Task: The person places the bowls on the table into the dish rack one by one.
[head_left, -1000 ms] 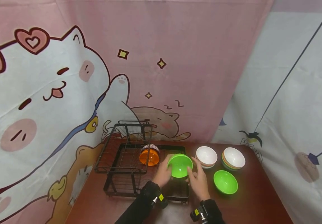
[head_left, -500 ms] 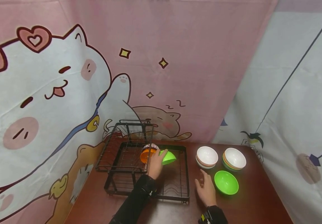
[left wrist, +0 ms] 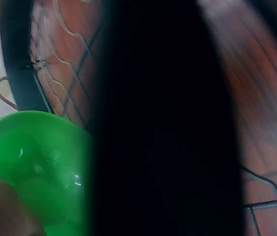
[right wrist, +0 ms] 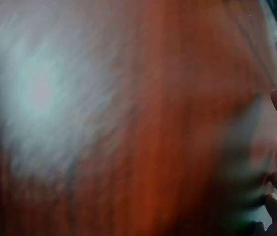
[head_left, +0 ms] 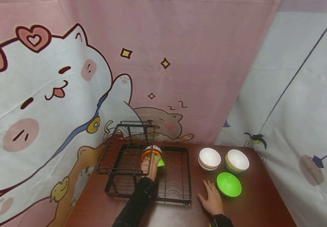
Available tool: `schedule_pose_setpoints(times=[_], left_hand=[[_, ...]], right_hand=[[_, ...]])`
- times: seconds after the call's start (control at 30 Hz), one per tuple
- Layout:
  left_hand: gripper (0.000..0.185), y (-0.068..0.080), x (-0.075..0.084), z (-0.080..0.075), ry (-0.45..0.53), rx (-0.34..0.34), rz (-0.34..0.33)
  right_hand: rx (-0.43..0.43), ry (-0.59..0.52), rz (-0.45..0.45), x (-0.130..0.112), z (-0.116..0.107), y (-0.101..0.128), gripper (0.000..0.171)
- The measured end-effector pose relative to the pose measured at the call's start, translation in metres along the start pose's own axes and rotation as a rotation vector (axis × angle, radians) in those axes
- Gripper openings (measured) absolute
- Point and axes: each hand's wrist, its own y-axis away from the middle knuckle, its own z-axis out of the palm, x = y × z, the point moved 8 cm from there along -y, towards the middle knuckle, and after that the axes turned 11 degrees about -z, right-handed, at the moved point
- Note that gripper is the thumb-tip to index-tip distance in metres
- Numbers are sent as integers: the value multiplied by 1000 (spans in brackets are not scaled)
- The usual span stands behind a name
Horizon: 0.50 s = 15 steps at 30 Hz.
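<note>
In the head view my left hand [head_left: 152, 167] is inside the black dish rack [head_left: 190, 179], gripping a green bowl [head_left: 160, 162]. The hand hides much of that bowl, which is tipped on its side against an orange bowl [head_left: 145, 154]. Behind the orange one shows a patterned bowl [head_left: 155, 148]. The left wrist view has the green bowl's shiny inside [left wrist: 45, 157] with a finger or thumb [left wrist: 3, 211] over it. My right hand [head_left: 213, 198], fingers spread, is low over the table beside another green bowl [head_left: 228, 184] and holds nothing.
Two stacks of bowls with white ones on top, a left stack [head_left: 210, 157] and a right stack [head_left: 238, 160], stand at the table's back right. The rack's raised upper shelf [head_left: 123, 172] overhangs its left half. A printed cloth [head_left: 203, 78] hangs behind.
The green bowl, first held by both hands, has gone left into the rack in my left hand. My right hand let go of it and drew back right toward the other green bowl.
</note>
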Motion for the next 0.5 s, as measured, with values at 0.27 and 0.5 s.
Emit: schedule_pose_setpoints(times=[0.27, 0.5], left_hand=[[31, -5, 4, 7, 357, -119, -2], [33, -5, 4, 3, 307, -83, 60]], right_hand=[[-42, 78, 1, 6, 1, 6, 82], [-55, 73, 3, 4, -1, 3, 83]])
